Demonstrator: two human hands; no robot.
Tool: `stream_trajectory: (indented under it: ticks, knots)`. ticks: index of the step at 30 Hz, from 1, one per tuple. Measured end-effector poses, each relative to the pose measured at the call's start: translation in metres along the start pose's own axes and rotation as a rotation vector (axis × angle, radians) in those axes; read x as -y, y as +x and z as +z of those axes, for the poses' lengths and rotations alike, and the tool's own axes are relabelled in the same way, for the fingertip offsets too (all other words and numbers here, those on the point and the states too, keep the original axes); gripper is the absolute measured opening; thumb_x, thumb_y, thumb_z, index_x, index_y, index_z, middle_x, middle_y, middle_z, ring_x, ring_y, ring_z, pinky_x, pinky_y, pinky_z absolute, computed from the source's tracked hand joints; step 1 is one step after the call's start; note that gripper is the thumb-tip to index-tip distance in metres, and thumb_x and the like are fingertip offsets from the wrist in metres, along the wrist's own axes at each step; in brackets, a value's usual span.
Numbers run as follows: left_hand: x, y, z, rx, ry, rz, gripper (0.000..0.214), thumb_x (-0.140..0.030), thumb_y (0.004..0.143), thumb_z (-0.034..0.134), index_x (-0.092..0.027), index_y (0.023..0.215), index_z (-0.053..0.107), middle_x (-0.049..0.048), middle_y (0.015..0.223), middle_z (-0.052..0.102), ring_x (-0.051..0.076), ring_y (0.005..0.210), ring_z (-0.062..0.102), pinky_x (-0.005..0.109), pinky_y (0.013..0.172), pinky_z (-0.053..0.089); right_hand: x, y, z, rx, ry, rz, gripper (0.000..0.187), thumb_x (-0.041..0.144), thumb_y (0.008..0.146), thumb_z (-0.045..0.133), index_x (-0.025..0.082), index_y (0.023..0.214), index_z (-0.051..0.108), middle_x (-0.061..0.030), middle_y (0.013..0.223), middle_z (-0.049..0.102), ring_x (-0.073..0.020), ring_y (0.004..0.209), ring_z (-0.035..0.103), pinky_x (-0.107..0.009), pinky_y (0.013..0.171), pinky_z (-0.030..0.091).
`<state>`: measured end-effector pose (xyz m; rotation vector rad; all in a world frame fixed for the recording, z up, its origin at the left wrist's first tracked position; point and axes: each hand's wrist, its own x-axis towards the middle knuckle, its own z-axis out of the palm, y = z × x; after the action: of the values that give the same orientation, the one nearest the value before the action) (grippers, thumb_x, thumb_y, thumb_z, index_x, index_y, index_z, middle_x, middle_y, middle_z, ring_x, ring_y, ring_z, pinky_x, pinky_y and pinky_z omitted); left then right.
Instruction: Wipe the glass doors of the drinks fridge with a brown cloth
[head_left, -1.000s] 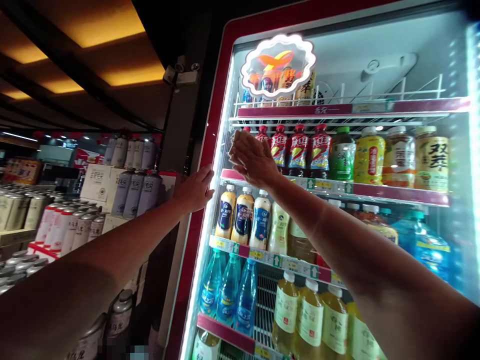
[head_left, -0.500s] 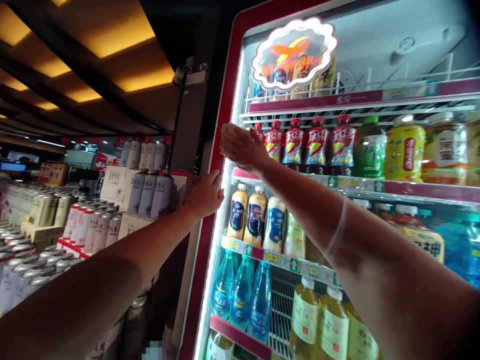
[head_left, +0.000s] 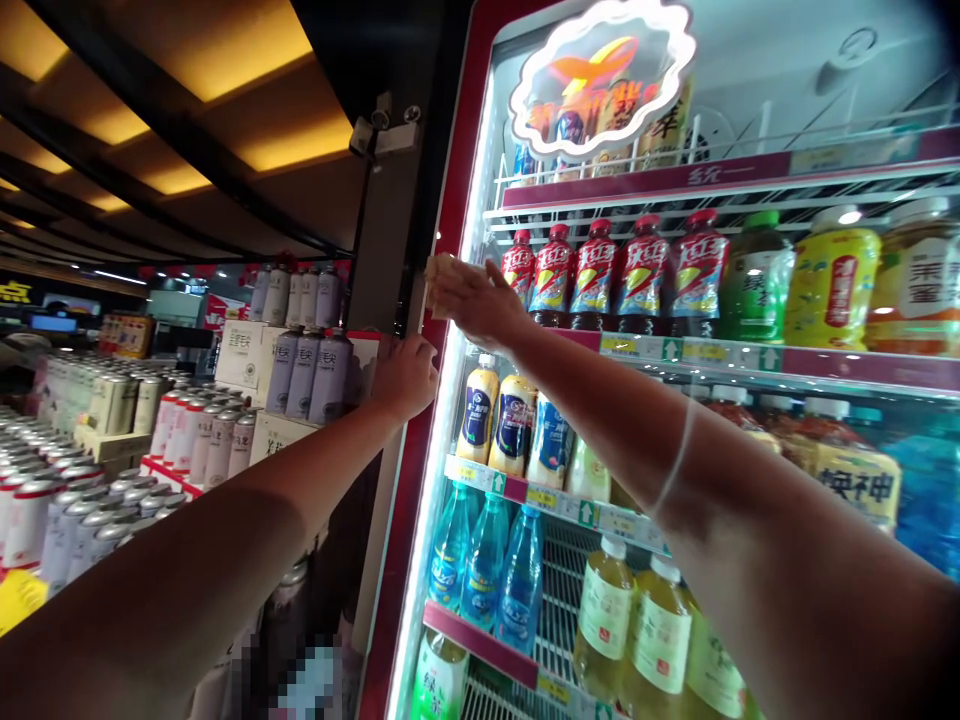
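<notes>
My right hand [head_left: 484,308] is pressed flat-fingered over a folded beige cloth [head_left: 441,284] at the red frame of a glass-fronted drinks cooler. The cloth lies on the left upright of the frame, partly under my fingers. Lower and to the left, my left hand [head_left: 409,378] is closed at the left edge of the cooler door [head_left: 454,205], its fingers curled; their exact hold on the edge is partly hidden. Behind the glass near my right hand stand red-capped bottles [head_left: 598,268], with cream-coloured bottles [head_left: 477,410] on the shelf below.
A white light strip [head_left: 409,600] runs down inside the cooler frame. Blue bottles [head_left: 484,565] and pale-labelled yellow bottles [head_left: 606,610] fill lower shelves. To the left are stacked cans [head_left: 328,375] and cartons [head_left: 241,355]. A dark pillar [head_left: 382,230] stands beside the cooler.
My right hand and the cloth have shifted slightly left, toward the frame's outer edge. My left hand's fingers, more extended before, are now curled in. The view has moved slightly.
</notes>
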<state>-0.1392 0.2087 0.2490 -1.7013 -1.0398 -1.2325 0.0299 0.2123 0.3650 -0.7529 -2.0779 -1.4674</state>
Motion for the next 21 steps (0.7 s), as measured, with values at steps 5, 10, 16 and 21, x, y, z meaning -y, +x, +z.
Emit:
stream_trajectory:
  ticks: [5, 10, 16, 21]
  knots:
    - [-0.002, -0.004, 0.000, -0.072, -0.084, -0.120, 0.053, -0.011, 0.085, 0.047, -0.016, 0.138, 0.052, 0.0156, 0.128, 0.062, 0.031, 0.124, 0.059, 0.052, 0.111, 0.047, 0.017, -0.015, -0.002, 0.062, 0.029, -0.043, 0.055, 0.027, 0.099, 0.037, 0.039, 0.151, 0.050, 0.0151, 0.164, 0.040, -0.0212, 0.161, 0.014, -0.056, 0.132, 0.002]
    - [-0.003, -0.005, 0.000, -0.080, -0.068, -0.169, 0.070, -0.012, 0.087, 0.045, -0.014, 0.156, 0.033, 0.0189, 0.154, 0.047, 0.033, 0.140, 0.049, 0.052, 0.115, 0.046, 0.007, -0.033, -0.011, 0.082, 0.069, -0.077, 0.053, 0.026, 0.098, 0.045, 0.035, 0.151, 0.050, 0.0105, 0.164, 0.040, -0.0212, 0.160, 0.020, -0.058, 0.131, 0.007]
    - [0.003, -0.001, 0.004, 0.039, -0.023, 0.028, 0.062, -0.012, 0.088, 0.046, -0.016, 0.150, 0.048, 0.0137, 0.157, 0.048, 0.029, 0.144, 0.048, 0.048, 0.120, 0.042, -0.015, -0.061, -0.028, 0.001, 0.149, -0.039, 0.050, 0.020, 0.097, 0.050, 0.029, 0.147, 0.055, 0.0055, 0.161, 0.047, -0.0244, 0.158, 0.024, -0.061, 0.131, 0.008]
    - [0.005, 0.000, 0.004, 0.067, -0.018, 0.057, 0.054, -0.012, 0.089, 0.046, -0.015, 0.142, 0.057, 0.0128, 0.156, 0.049, 0.026, 0.144, 0.049, 0.044, 0.122, 0.041, -0.034, -0.091, -0.039, -0.007, 0.168, -0.092, 0.047, 0.029, 0.102, 0.047, 0.034, 0.149, 0.053, 0.0080, 0.161, 0.047, -0.0225, 0.157, 0.028, -0.057, 0.132, 0.012]
